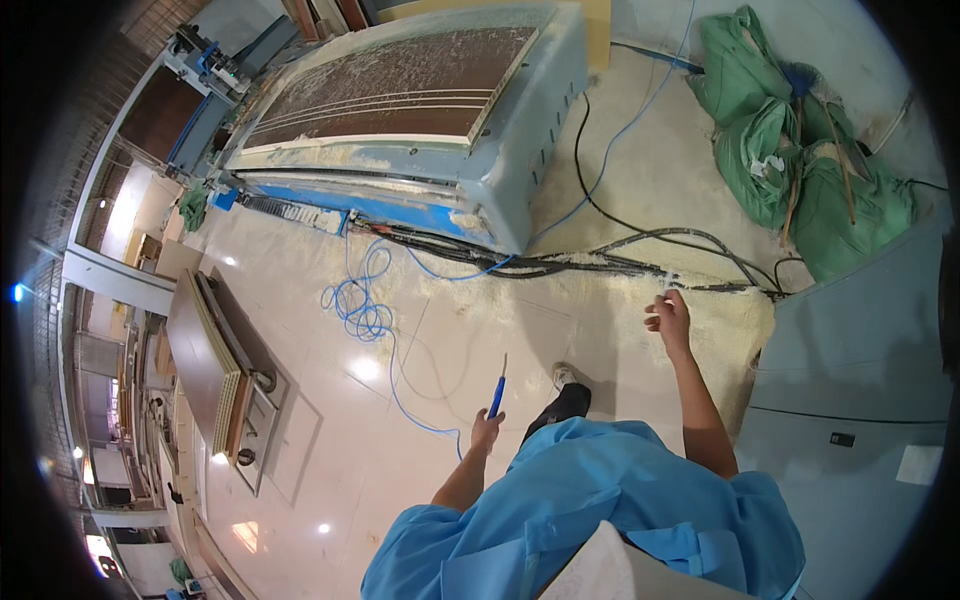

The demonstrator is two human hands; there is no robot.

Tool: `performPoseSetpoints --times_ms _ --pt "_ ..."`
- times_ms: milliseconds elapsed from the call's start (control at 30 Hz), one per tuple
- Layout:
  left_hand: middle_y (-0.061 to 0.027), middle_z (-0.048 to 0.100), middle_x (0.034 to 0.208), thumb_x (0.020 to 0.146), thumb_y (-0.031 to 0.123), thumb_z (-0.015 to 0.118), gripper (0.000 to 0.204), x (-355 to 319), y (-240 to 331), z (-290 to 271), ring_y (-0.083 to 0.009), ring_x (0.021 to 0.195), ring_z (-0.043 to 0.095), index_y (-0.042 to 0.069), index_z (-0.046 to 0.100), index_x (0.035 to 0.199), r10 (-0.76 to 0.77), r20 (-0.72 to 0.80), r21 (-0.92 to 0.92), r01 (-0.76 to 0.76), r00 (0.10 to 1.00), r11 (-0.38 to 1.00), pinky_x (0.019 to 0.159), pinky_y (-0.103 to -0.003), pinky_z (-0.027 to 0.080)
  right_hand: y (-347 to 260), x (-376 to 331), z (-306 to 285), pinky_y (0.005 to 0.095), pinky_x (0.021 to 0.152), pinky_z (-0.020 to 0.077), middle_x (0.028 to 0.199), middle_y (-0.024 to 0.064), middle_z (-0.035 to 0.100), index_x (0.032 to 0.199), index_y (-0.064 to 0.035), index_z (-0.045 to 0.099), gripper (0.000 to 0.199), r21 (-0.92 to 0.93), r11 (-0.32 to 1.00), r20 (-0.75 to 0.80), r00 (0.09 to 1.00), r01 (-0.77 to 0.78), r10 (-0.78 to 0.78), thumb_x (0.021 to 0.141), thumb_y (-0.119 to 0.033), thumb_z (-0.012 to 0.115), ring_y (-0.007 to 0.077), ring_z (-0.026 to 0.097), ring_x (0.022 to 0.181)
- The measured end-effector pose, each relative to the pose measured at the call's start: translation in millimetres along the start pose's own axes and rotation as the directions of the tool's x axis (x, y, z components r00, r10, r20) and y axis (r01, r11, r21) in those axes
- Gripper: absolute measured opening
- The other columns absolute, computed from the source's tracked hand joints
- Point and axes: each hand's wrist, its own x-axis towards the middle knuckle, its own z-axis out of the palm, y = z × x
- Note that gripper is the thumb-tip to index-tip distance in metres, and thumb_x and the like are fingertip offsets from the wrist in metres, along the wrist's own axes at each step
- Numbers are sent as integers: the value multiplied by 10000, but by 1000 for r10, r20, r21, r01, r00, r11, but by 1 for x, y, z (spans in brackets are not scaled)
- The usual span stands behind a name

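Note:
My left hand (485, 432) is closed round the handle of a blue air blow gun (497, 396), whose thin metal nozzle points forward over the floor. A blue air hose (412, 397) runs along the floor toward my left wrist; where it joins the gun is hidden. My right hand (671, 322) is raised in front of me on the right, its fingers curled. A small pale thing (669, 282) shows at its fingertips, too small to name. Behind that hand, black cables (590, 265) lie on the dusty floor.
Ahead stands a large blue-grey machine (545, 130) with a dusty brown panel (400, 85) on its bed. Green sacks (750, 150) lean at the far right. A grey cabinet (850, 380) is close on my right. Stacked boards (205, 360) rest on a wheeled cart to the left; hose coils (360, 310) lie ahead.

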Motion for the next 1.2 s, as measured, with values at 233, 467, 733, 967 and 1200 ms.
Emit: performPoseSetpoints --times_ms 233,467,733,967,1200 --pt "-81 668 826 885 477 764 654 -118 -40 44 -169 676 598 83 633 1390 74 174 -37 -68 982 997 624 -348 488 22 -155 -23 308 536 547 756 100 683 1045 -56 534 90 135 973 160 973 -186 164 987 -113 573 176 683 622" --pt "-77 681 823 912 479 736 669 -225 -106 70 -171 691 641 100 584 1442 229 154 94 -245 961 965 645 -345 499 -131 -269 -70 231 516 301 747 6 478 946 -111 501 70 526 826 225 903 202 -365 990 -157 530 76 382 579" --pt "-129 743 905 906 589 659 751 -254 -165 46 -260 854 729 113 542 1476 275 125 188 -295 953 937 781 -425 533 -331 -512 -119 253 512 288 842 -14 496 1221 -50 604 390 549 1 -98 65 836 -993 969 -325 717 87 389 580" --pt "-129 720 894 916 466 729 714 -316 -297 -29 -196 767 688 28 554 1452 241 -47 55 -238 969 970 693 -370 524 -331 -636 -80 253 511 293 832 -14 503 1208 -51 611 369 481 -356 -118 -343 801 -932 977 -324 703 86 395 578" --pt "-77 687 904 885 439 788 692 -369 -519 -97 -166 695 637 31 566 1398 2 -85 -315 -29 996 949 594 -337 501 -317 -718 -86 253 511 299 822 -15 511 1194 -52 618 350 399 -474 -145 -456 785 -878 985 -324 688 84 400 575"
